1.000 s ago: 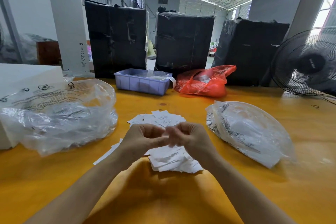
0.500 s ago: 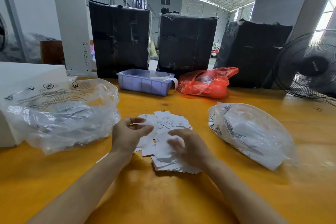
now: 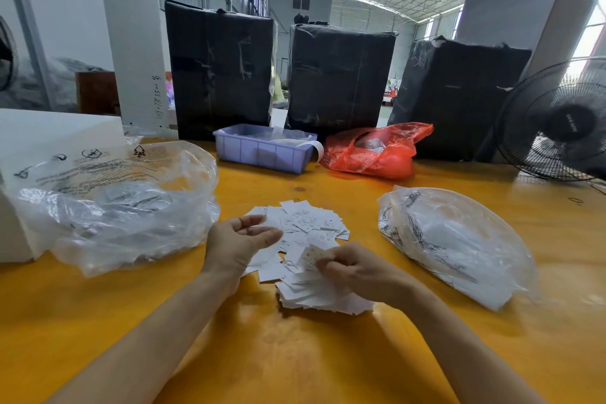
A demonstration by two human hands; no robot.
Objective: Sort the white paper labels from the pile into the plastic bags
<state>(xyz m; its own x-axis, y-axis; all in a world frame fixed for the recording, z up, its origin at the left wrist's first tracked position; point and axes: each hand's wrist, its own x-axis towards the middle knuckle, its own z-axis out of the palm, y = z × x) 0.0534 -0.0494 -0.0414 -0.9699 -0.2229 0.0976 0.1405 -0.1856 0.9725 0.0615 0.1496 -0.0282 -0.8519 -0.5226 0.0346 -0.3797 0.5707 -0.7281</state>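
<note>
A pile of white paper labels (image 3: 305, 223) lies spread on the yellow table (image 3: 295, 354) in front of me. My right hand (image 3: 354, 267) pinches one label (image 3: 311, 254) at the near side of the pile. My left hand (image 3: 241, 241) hovers over the pile's left edge, palm up, fingers relaxed and holding nothing. A clear plastic bag (image 3: 111, 203) with labels inside lies to the left, its mouth towards the pile. A second clear plastic bag (image 3: 459, 243) holding labels lies to the right.
A blue plastic bin (image 3: 262, 152) and a red plastic bag (image 3: 377, 152) sit behind the pile. Three black wrapped bales (image 3: 337, 75) stand along the table's far edge. A black fan (image 3: 557, 125) is at far right, a white box (image 3: 49, 131) at far left.
My hands were together above the pile, then parted. The left hand has turned palm up at the left; the right hand has dropped to the pile and picked up a label.
</note>
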